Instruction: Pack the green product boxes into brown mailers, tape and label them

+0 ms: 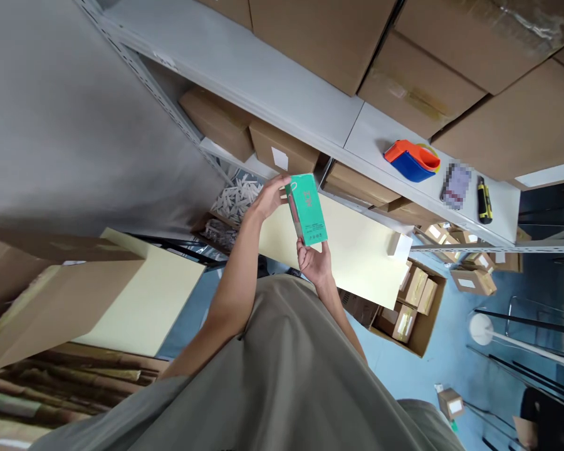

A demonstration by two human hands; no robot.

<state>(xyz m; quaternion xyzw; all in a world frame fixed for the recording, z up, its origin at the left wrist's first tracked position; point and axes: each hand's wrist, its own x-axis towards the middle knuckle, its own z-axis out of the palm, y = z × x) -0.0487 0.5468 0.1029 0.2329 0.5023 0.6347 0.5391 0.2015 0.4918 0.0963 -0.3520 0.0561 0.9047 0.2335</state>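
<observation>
A green printed box [309, 210] is held up over the pale yellow tabletop [352, 241], tilted a little. My left hand [270, 199] grips its upper left corner and edge, fingers partly hidden behind it. Under its lower end, my right hand [314, 262] supports the box between thumb and fingers. The box's broad front carries pink lettering and small dark print. To the right on the tabletop stands a small white box [399, 245].
A shelf [371, 134] holds an orange-and-blue tape dispenser [412, 160], a blurred-out phone-like object [456, 185], a yellow-black utility knife [484, 200] and large cartons [319, 37]. An open carton of small boxes [432, 313] stands at right. White paper strips [237, 197] fill a container left of the table.
</observation>
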